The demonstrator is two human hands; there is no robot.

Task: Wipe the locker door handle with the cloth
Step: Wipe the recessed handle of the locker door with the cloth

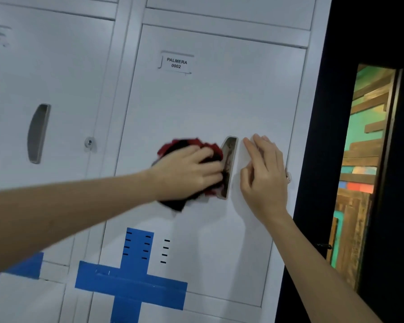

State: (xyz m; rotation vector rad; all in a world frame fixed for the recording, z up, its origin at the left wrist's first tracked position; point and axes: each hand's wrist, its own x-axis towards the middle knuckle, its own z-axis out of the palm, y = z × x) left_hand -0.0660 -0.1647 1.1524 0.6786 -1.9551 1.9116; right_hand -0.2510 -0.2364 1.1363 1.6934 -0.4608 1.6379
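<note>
A white locker door (196, 108) labelled "PALMERA 0002" fills the middle of the view. Its recessed metal handle (230, 152) is a narrow, upright slot. My left hand (184, 173) presses a bunched red and black cloth (184, 145) against the door, with the fingertips and the cloth at the handle's left edge. My right hand (264, 173) lies flat on the door just right of the handle, fingers together and pointing up, holding nothing. The cloth hides the lower left part of the handle.
A second white locker door with its own recessed handle (37, 134) and a key lock (89, 142) stands to the left. Blue cross-shaped paint (131, 283) marks the lower doors. A dark wall (317, 159) and a doorway with coloured wooden panels (364, 159) lie to the right.
</note>
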